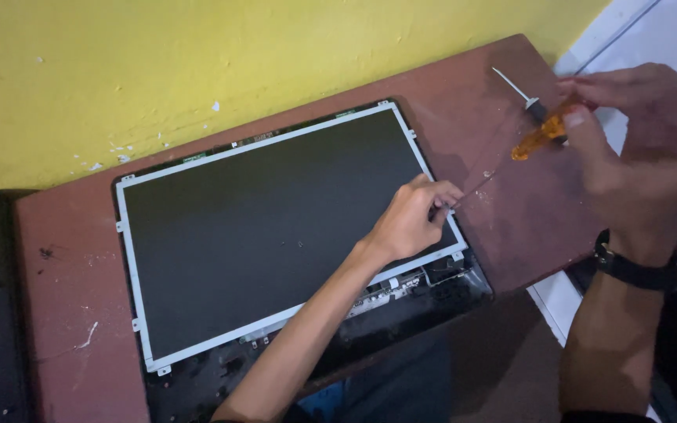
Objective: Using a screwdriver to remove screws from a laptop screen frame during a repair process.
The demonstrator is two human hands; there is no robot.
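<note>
1. Two hands are busy here: your left hand (413, 219), fingers pinched narrow, is at the right edge of the panel (276, 227) in the middle of the frame. What it pinches is too small to tell.
2. Your right hand (644, 149), upper right, is closed on the screwdriver (538, 125), its tip pointing up-left, well clear of the panel.
3. You look to be freeing the panel's side brackets; the screen lies flat in its dark lid (401, 313) on the table (64, 266).
4. Next would call for seating the tip squarely in a bracket screw while the left hand steadies the frame.
5. Containers: none show.
</note>
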